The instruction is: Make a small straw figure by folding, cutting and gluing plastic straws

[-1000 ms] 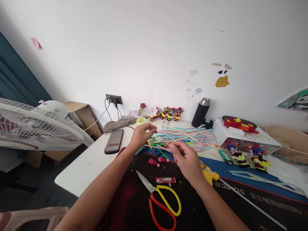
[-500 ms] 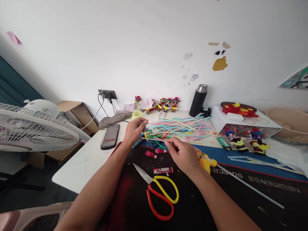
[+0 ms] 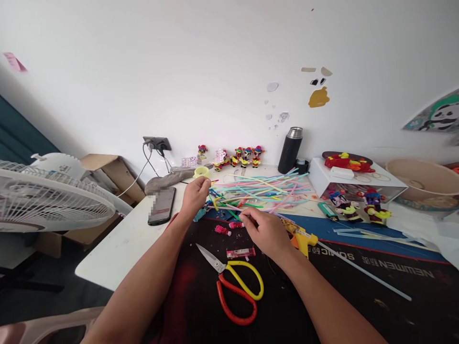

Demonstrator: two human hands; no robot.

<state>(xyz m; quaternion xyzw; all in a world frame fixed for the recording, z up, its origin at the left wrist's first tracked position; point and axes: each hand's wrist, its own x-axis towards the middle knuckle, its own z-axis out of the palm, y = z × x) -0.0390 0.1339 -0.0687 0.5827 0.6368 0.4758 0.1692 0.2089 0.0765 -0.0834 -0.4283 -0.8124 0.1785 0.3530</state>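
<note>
My left hand (image 3: 195, 195) is closed in a fist near the left end of a pile of pastel pipe cleaners (image 3: 265, 188); what it holds, if anything, is hidden. To the right, my right hand (image 3: 263, 229) has its thumb and fingertips pinched together, on something too small to make out. Two small pink fuzzy pieces (image 3: 223, 231) lie on the black mat between the hands. Below them are a pink lighter (image 3: 240, 253) and scissors with one red and one yellow handle (image 3: 219, 265). A yellow glue gun (image 3: 304, 241) rests beside my right wrist.
A phone (image 3: 162, 205) and a roll of yellow tape (image 3: 201, 172) lie at the left. Small figures (image 3: 246, 156) and a black flask (image 3: 290, 150) stand by the wall. A white box (image 3: 355, 180) with more figures is at right. A fan (image 3: 53, 200) stands far left.
The view has shifted slightly. My left hand has turned and closed more, its fingertips now tucked in. My right hand stays pinched, a little lower against the pipe cleaners.
</note>
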